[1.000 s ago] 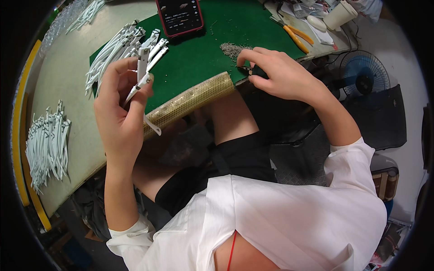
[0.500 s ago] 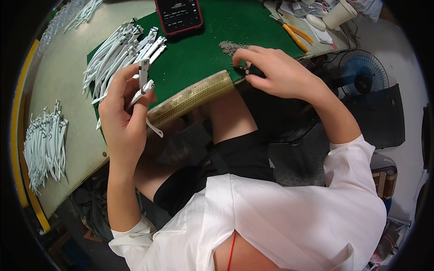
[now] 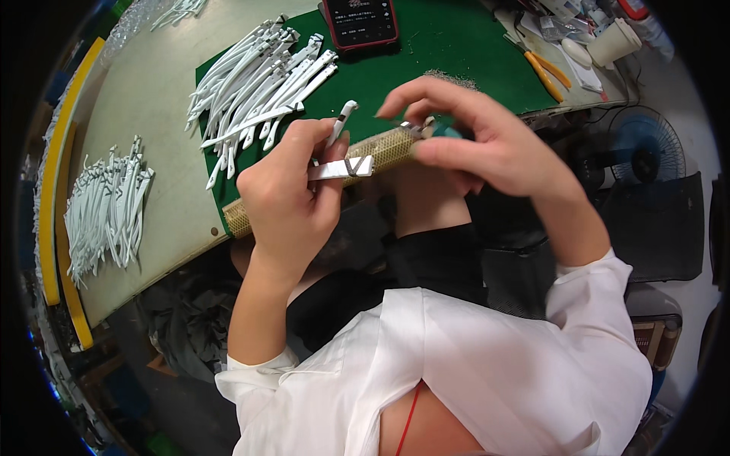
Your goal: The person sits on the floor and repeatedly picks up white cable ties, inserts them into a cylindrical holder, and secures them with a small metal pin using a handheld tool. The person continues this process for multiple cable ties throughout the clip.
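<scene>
A pale desk curves across the top of the view, with a green mat laid over its near side. The mat serves as the landmark here. On its left part lies a big pile of white strips, fanned out and overlapping. Off the mat to the left, on the bare desk, sits a second heap of strips, well apart from the first. At the mat's far edge rests a phone with its screen lit. Off its right end lie orange-handled pliers and a white cup among small clutter. A small grey heap of tiny parts sits on the mat just behind the right hand. Along the mat's near edge runs a tan mesh roll, partly hidden by both hands.

The left hand is held over that near edge, its fingers clenched around two white strips: one stands up toward the mat, the other pokes out sideways to the right across the roll. The right hand is just beside it, fingers pinched on a small metal piece near the tip of the sideways strip; I cannot tell whether they touch. Farther right, below the desk, stands a fan.
</scene>
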